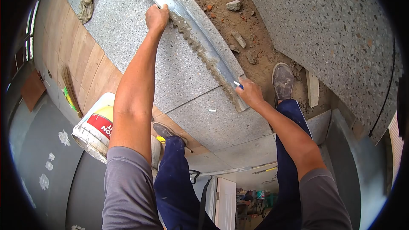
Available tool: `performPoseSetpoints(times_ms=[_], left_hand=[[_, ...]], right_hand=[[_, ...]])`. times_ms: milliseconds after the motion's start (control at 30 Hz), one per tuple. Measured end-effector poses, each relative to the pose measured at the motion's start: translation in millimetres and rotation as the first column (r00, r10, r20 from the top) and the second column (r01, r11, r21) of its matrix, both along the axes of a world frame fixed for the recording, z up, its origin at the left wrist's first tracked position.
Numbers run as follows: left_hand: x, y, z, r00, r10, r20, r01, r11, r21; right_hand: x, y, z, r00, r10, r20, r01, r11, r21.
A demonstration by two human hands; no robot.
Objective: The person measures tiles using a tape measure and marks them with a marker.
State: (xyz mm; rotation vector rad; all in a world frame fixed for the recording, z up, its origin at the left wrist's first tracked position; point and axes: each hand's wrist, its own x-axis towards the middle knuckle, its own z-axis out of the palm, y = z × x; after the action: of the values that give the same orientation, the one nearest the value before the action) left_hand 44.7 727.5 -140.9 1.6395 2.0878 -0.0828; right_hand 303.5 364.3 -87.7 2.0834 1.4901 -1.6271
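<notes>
A long grey metal bar (pixel 197 35) lies on the speckled tile floor, a strip of rough mortar (pixel 200 51) running along its near edge. My left hand (pixel 157 17) is closed at the bar's edge farther up, its fingertips seeming to grip it. Near the bar's lower end, my right hand (pixel 251 93) is closed round a marker (pixel 239 85) with a white tip and blue body. A small white piece (pixel 212 110), perhaps a cap, lies on the speckled tile (pixel 187 83) between my arms.
A white bucket (pixel 91 134) with a red label stands left of my left arm, beside a straw brush (pixel 69 87). A crumpled cloth (pixel 87 4) lies at upper left. Bare soil (pixel 221 17) with rubble borders the tile; my shoe (pixel 283 81) rests there by a narrow board (pixel 312 88).
</notes>
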Motion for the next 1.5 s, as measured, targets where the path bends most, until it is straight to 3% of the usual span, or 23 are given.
performPoseSetpoints(times_ms=[233, 333, 500, 567, 667, 767, 800, 900, 933, 1233, 1500], left_hand=[[1, -1, 1, 1.000, 0.002, 0.007, -0.002, 1.000, 0.012], [-13, 3, -22, 0.992, -0.116, -0.054, 0.119, 0.991, 0.057], [-26, 13, -42, 0.984, -0.167, -0.057, 0.170, 0.985, 0.040], [-30, 12, -45, 0.991, 0.038, 0.130, -0.028, 0.996, -0.081], [-30, 8, -47, 0.987, -0.082, 0.136, 0.070, 0.994, 0.086], [-23, 7, -37, 0.977, 0.021, 0.210, -0.031, 0.999, 0.044], [-20, 4, -30, 0.945, 0.107, 0.310, -0.103, 0.994, -0.030], [-21, 5, -37, 0.953, 0.104, 0.284, -0.114, 0.993, 0.018], [-25, 6, -40, 0.976, 0.002, 0.217, -0.022, 0.996, 0.088], [-16, 4, -28, 0.953, 0.128, 0.275, -0.126, 0.992, -0.025], [-25, 5, -44, 0.965, 0.042, 0.259, -0.061, 0.996, 0.066]], right_hand=[[-2, -2, -1, 1.000, -0.009, 0.000, 0.009, 1.000, -0.009], [1, 3, -1, 1.000, -0.016, -0.003, 0.016, 1.000, -0.016], [1, 3, 1, 0.999, -0.031, -0.022, 0.030, 0.999, -0.023], [1, 2, 3, 0.999, -0.030, -0.021, 0.028, 0.998, -0.053], [2, 2, 3, 0.999, -0.039, -0.037, 0.037, 0.997, -0.061], [3, -1, -2, 0.998, -0.038, -0.046, 0.036, 0.999, -0.036], [4, -1, 0, 0.998, -0.036, -0.043, 0.034, 0.999, -0.035], [4, 1, 1, 0.998, -0.039, -0.047, 0.038, 0.999, -0.015], [4, 1, 0, 0.998, -0.047, -0.051, 0.047, 0.999, -0.004], [4, 2, -1, 0.994, -0.094, -0.049, 0.093, 0.996, -0.016], [4, 2, -3, 0.993, -0.103, -0.055, 0.103, 0.995, -0.013]])
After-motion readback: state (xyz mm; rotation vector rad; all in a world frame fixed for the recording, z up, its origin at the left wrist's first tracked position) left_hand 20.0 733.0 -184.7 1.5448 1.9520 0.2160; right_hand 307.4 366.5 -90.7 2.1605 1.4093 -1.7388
